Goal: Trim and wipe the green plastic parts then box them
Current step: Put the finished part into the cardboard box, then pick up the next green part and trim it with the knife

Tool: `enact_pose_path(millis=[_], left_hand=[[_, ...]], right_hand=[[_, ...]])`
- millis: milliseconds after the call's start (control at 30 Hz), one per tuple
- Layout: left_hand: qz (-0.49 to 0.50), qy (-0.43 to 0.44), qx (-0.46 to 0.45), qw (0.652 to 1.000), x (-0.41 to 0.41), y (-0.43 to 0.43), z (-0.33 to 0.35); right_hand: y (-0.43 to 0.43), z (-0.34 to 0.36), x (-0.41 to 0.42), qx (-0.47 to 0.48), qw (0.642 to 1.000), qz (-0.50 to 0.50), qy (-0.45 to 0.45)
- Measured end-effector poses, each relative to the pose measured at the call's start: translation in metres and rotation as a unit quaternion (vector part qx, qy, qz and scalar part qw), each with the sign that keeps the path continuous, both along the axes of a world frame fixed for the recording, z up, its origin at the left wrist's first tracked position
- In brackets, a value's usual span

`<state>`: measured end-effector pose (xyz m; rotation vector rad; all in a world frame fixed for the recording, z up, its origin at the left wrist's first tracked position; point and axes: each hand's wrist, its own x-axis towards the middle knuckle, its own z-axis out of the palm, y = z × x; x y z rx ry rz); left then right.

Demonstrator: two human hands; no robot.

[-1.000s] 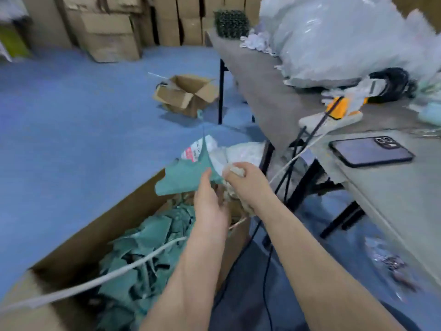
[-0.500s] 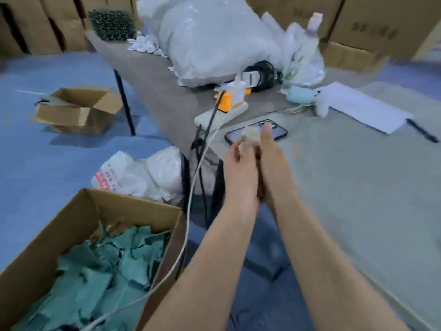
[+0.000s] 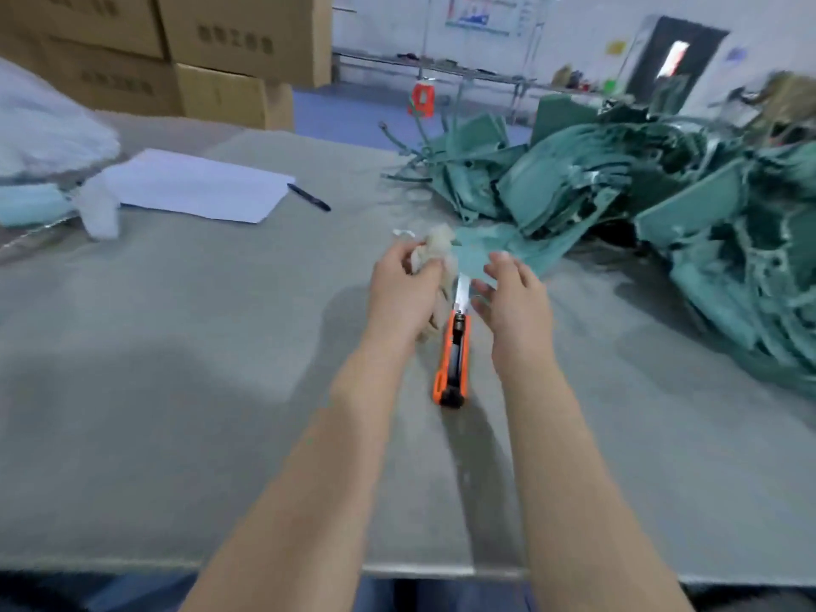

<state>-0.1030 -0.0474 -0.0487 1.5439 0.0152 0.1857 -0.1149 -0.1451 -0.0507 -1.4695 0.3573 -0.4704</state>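
Gripping crumpled beige rag (image 3: pixel 436 247): left hand (image 3: pixel 404 287) | right hand (image 3: pixel 514 298): fingers spread, holding nothing | flat green part (image 3: pixel 481 256) nearby

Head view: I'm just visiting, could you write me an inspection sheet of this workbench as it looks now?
Surface: grey table with a metal front edge.
Job's things: pile of green parts at right; one loose green part before the hands; orange knife lying between the forearms, blade out.
Clutter: paper sheet, pen, white bag at left.
Hands: left hand grips a cloth; right hand open, by the loose green part.
Cables: nothing seen.
Surroundings: stacked cardboard boxes, dark door behind.
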Motion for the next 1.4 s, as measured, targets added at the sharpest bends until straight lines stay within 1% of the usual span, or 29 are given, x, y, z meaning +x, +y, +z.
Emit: enact_pose_path(millis=[100,167,233,300,367,433,500,600,633,700,733,800,867,967,1033,1100,1167,1267,1333,1400], left_hand=[[0.059,0.004,0.145,0.988,0.018,-0.002,-0.009],[0.094,0.016,0.223,0.97,0.031,0.006,-0.015],[0.094,0.031,0.289,0.952,0.042,0.012,-0.022],[0.075,0.06,0.347,0.933,0.051,0.017,-0.028],[0.061,0.079,0.391,0.915,0.057,0.019,-0.03],[0.052,0.081,0.419,0.903,0.062,0.018,-0.03],[0.03,0.083,0.43,0.899,0.065,0.015,-0.029],[0.009,0.091,0.433,0.897,0.069,0.012,-0.028],[0.011,0.085,0.435,0.896,0.071,0.013,-0.028],[0.018,0.069,0.424,0.903,0.072,0.013,-0.024],[0.016,0.066,0.405,0.912,0.073,0.013,-0.022],[0.0,0.067,0.352,0.933,0.073,0.012,-0.017],[-0.01,0.067,0.33,0.942,0.072,0.013,-0.013],[-0.019,0.067,0.375,0.924,0.069,0.022,-0.012],[-0.033,0.084,0.402,0.911,0.065,0.027,-0.012],[-0.055,0.1,0.426,0.898,0.061,0.029,-0.012],[-0.072,0.112,0.44,0.888,0.055,0.03,-0.012],[-0.075,0.115,0.459,0.878,0.044,0.036,-0.007],[-0.082,0.125,0.46,0.875,0.036,0.043,-0.003],[-0.115,0.134,0.457,0.872,0.031,0.05,-0.005]], right_hand=[[-0.041,-0.016,0.007,0.148,0.987,-0.066,0.013],[-0.057,-0.026,0.018,0.212,0.974,-0.077,0.025],[-0.063,-0.031,0.032,0.263,0.961,-0.076,0.034],[-0.064,-0.033,0.045,0.31,0.947,-0.071,0.035],[-0.067,-0.033,0.057,0.322,0.943,-0.076,0.038],[-0.07,-0.032,0.067,0.308,0.946,-0.083,0.053],[-0.073,-0.029,0.075,0.299,0.948,-0.082,0.077],[-0.075,-0.026,0.085,0.314,0.943,-0.062,0.095],[-0.074,-0.026,0.087,0.304,0.946,-0.05,0.097],[-0.067,-0.026,0.09,0.24,0.963,-0.034,0.118],[-0.062,-0.027,0.091,0.194,0.971,-0.031,0.133],[-0.054,-0.033,0.095,0.118,0.984,-0.049,0.123],[-0.053,-0.036,0.099,0.049,0.993,-0.089,0.064],[-0.058,-0.023,0.09,-0.07,0.984,-0.16,-0.047],[-0.062,-0.013,0.083,-0.081,0.977,-0.168,-0.101],[-0.061,-0.007,0.075,-0.035,0.981,-0.144,-0.122],[-0.057,-0.004,0.066,0.071,0.982,-0.095,-0.144],[-0.051,-0.002,0.051,0.221,0.965,-0.015,-0.143],[-0.047,-0.002,0.04,0.278,0.952,0.024,-0.129],[-0.042,-0.003,0.033,0.316,0.939,0.046,-0.127]])
